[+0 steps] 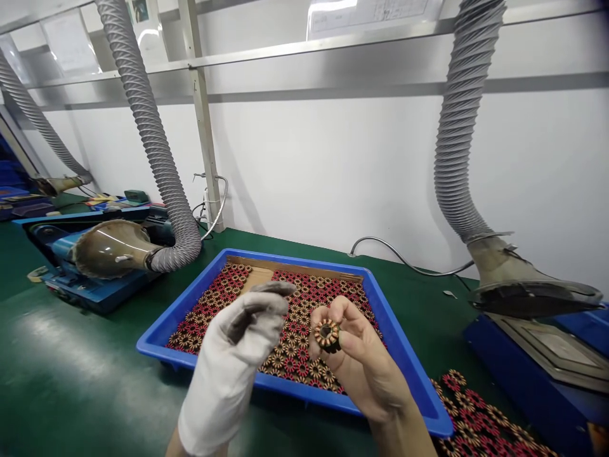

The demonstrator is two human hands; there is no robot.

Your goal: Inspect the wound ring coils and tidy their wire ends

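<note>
My right hand [361, 358], bare, pinches a small motor stator [327, 334] wound with copper-coloured wire, its round face turned towards me. Just to the left is my left hand [245, 343] in a white glove with darkened fingertips. Its fingers curl loosely, with a gap to the thumb, and no object shows in them. Beneath both hands stands a blue tray [404, 339] of many stators [290, 352], some with red windings and some copper-coloured, laid flat side by side. A piece of brown cardboard [257, 278] shows among them.
More stators [476, 419] lie loose on the green bench [71, 368] at the right. Beside them sits a blue machine [528, 381] under a hose hood [533, 285]. Another hood [114, 247] hangs by blue equipment [95, 295] at the left. A cable [404, 257] runs behind the tray.
</note>
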